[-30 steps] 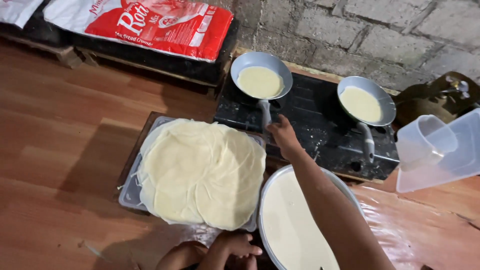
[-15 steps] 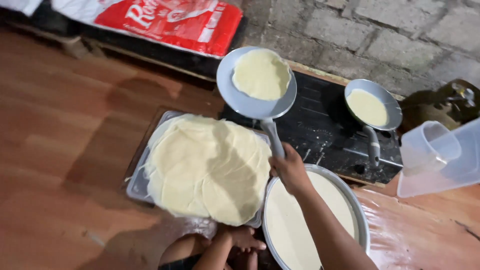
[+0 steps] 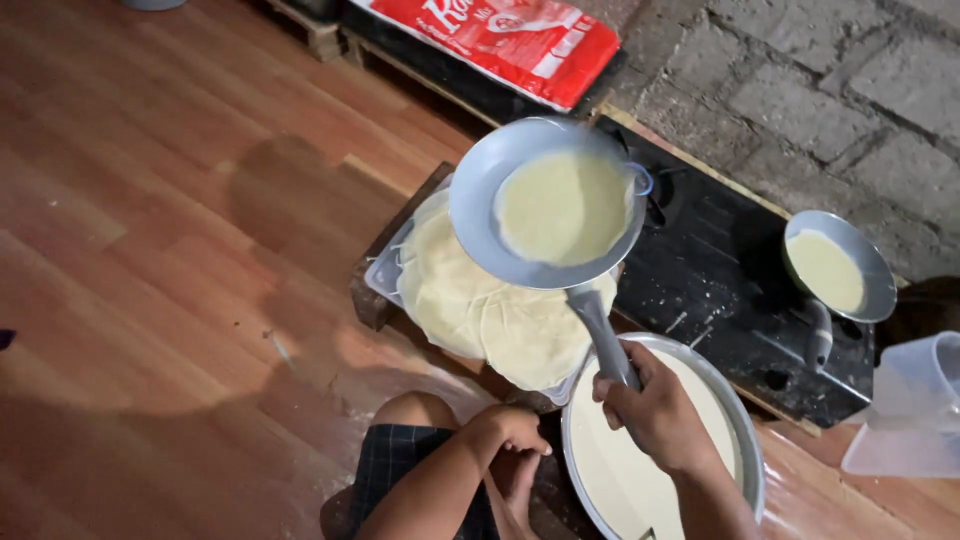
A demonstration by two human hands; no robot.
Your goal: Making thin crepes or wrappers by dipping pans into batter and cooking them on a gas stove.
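Observation:
My right hand [image 3: 655, 410] grips the grey handle of a small round pan [image 3: 480, 215] and holds it tilted in the air over a stack of thin pale crepes [image 3: 470, 310] on a tray. A thin yellow crepe [image 3: 565, 208] lies inside the lifted pan. Fingers curled and holding nothing, my left hand [image 3: 515, 432] rests by my knee, next to a wide metal bowl of pale batter [image 3: 745, 470].
A black two-burner stove [image 3: 720, 270] stands against the stone wall, with a second pan of batter [image 3: 838, 268] on its right burner. A clear plastic jug [image 3: 910, 410] sits at the right edge. A red sack [image 3: 520, 40] lies at the top. Wooden floor spreads left.
My right hand has lifted the pan off the left burner and carried it left and toward me, over the crepe stack. The view has shifted right.

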